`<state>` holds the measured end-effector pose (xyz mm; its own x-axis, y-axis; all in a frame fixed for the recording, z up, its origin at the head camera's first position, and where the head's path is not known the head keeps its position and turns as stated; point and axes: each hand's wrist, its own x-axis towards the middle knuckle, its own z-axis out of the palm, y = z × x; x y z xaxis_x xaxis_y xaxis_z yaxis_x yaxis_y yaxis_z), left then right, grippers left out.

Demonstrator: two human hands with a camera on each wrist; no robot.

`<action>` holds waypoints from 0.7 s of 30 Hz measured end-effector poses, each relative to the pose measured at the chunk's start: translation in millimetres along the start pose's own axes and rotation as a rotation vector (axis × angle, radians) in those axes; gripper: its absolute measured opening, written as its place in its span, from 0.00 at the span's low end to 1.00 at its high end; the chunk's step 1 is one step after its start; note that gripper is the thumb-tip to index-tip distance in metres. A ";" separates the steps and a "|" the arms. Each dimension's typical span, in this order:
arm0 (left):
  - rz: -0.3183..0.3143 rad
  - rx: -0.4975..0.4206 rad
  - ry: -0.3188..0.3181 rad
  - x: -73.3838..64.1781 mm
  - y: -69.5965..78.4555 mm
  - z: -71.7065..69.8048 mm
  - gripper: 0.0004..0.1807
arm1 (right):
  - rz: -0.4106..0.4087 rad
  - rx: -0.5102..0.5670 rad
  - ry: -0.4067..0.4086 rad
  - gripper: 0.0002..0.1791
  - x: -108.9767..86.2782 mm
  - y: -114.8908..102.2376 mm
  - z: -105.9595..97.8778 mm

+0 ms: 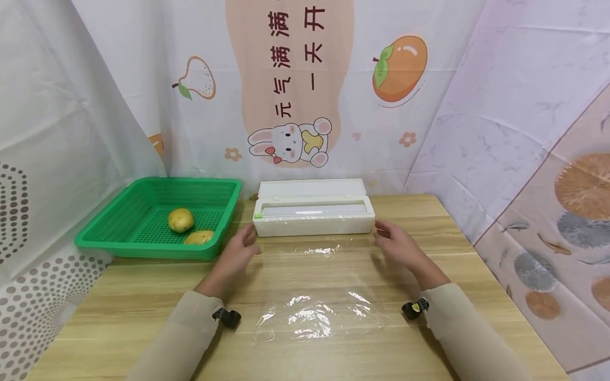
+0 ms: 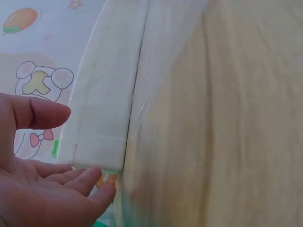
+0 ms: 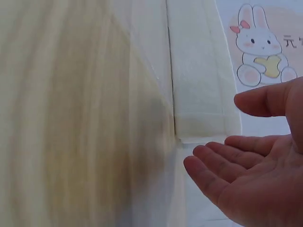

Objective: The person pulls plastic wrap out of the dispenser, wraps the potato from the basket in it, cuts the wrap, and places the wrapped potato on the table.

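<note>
A white cling film dispenser box [image 1: 314, 226] stands at the back of the table, its lid [image 1: 312, 188] raised and a roll [image 1: 312, 210] inside. Clear cling film [image 1: 312, 312] stretches from its front edge toward me, flat over the wood. My left hand [image 1: 238, 247] is at the box's left end; in the left wrist view its fingertips [image 2: 106, 187] come right up to that end, thumb apart. At the opposite end is my right hand [image 1: 397, 244], fingers extended and thumb spread in the right wrist view. Neither hand grips anything. A green slider [image 1: 258, 216] sits at the box's left corner.
A green plastic basket [image 1: 102, 238] at the back left holds two potatoes, one potato [image 1: 181, 220] farther back and another potato [image 1: 199, 237] by the near wall. A printed curtain [image 1: 190, 132] hangs behind the wooden table [image 1: 476, 296].
</note>
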<state>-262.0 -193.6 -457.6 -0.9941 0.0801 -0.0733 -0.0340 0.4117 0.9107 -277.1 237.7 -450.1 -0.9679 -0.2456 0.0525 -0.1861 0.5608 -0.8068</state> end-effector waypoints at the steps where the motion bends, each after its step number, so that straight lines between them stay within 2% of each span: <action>1: 0.009 -0.011 0.000 1.5 -0.5 0.6 0.47 | 0.001 0.013 0.002 0.34 1.9 1.6 0.4; 10: 0.065 -0.103 0.009 9.2 -6.2 0.1 0.47 | 0.012 0.078 0.007 0.33 12.3 5.5 0.4; 17: 0.096 -0.113 0.006 14.5 -10.2 -2.2 0.47 | 0.007 0.103 -0.006 0.34 17.7 5.6 1.6; 21: 0.092 -0.124 0.012 19.0 -11.0 -2.5 0.47 | 0.017 0.115 -0.006 0.35 20.6 6.4 1.1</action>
<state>-280.8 -198.9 -467.9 -0.9947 0.1010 0.0171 0.0457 0.2879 0.9566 -298.1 235.4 -454.8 -0.9696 -0.2421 0.0348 -0.1486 0.4702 -0.8699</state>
